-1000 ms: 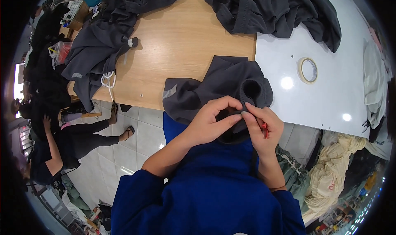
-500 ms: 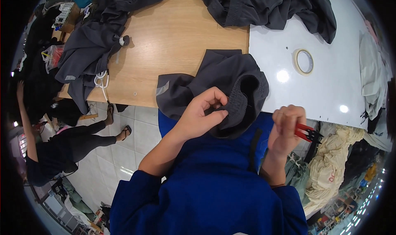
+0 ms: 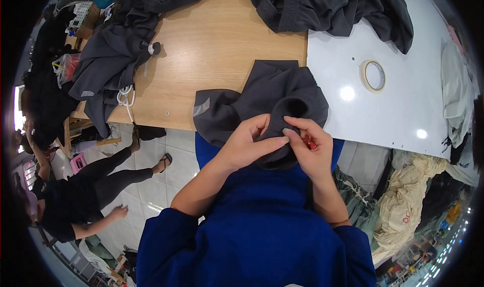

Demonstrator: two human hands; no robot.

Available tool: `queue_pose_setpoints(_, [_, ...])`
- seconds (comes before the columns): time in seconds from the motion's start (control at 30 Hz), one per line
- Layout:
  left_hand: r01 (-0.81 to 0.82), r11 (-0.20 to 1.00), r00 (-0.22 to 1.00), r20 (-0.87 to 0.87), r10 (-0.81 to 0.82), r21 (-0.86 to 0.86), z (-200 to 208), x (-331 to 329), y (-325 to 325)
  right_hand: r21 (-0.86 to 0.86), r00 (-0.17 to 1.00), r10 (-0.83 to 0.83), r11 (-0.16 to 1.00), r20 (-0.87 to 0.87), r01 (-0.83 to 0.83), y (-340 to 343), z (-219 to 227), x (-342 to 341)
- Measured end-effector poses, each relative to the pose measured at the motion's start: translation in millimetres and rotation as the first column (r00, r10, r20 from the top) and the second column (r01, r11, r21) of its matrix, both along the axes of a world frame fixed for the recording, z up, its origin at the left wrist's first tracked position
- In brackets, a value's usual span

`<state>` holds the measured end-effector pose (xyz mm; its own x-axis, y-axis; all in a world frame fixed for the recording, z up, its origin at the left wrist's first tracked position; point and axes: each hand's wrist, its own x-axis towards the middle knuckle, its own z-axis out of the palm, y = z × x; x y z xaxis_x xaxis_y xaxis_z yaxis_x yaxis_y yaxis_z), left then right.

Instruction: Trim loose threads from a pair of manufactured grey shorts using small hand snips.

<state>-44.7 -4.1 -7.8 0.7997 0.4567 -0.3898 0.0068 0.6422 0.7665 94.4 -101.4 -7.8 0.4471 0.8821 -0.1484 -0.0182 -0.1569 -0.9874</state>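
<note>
A dark grey garment (image 3: 275, 88) lies over the table's near edge, its gathered opening facing me. My left hand (image 3: 256, 142) pinches the fabric at the left of this opening. Close beside it, my right hand (image 3: 311, 148) has thumb and forefinger on the same edge. Red-handled thread snips (image 3: 309, 143) are tucked in my right palm; their blades are hidden by the fingers. A pale patch (image 3: 202, 106) shows on the garment's left part.
More dark grey garments lie at the far left (image 3: 108, 60) and far right (image 3: 327, 10). A tape roll (image 3: 373, 76) rests on the white tabletop (image 3: 348, 110). White-handled scissors (image 3: 125, 98) hang at the left edge. A person (image 3: 75, 201) stands at left; cream cloth (image 3: 403, 206) is piled at right.
My right hand has come left from beside the garment onto its edge, the snips now folded into the palm. The opening has turned over somewhat. The person at left has shifted, one arm lower.
</note>
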Motion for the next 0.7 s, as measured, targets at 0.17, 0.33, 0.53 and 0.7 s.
queue_pose_setpoints(0.17, [-0.047,0.994,0.996,0.085,0.038,0.104,-7.6,-9.7,-2.2,0.174,0.966,-0.230,0.953,-0.118,0.248,-4.2,8.4,7.8])
queue_pose_setpoints(0.33, [-0.099,0.995,0.990,0.099,0.095,0.031,5.1,-0.4,6.6,0.323,0.941,-0.108,0.921,-0.320,0.216,-28.6,10.9,40.7])
queue_pose_setpoints(0.53, [0.015,0.994,0.992,0.126,-0.029,0.110,4.6,2.1,4.7,0.144,0.990,0.050,0.989,-0.133,-0.030,-21.4,19.8,25.2])
queue_pose_setpoints(0.7, [0.042,0.991,0.995,0.088,-0.053,0.125,13.8,7.5,-7.0,0.035,0.996,0.058,0.998,-0.062,-0.056,-5.9,16.2,6.2])
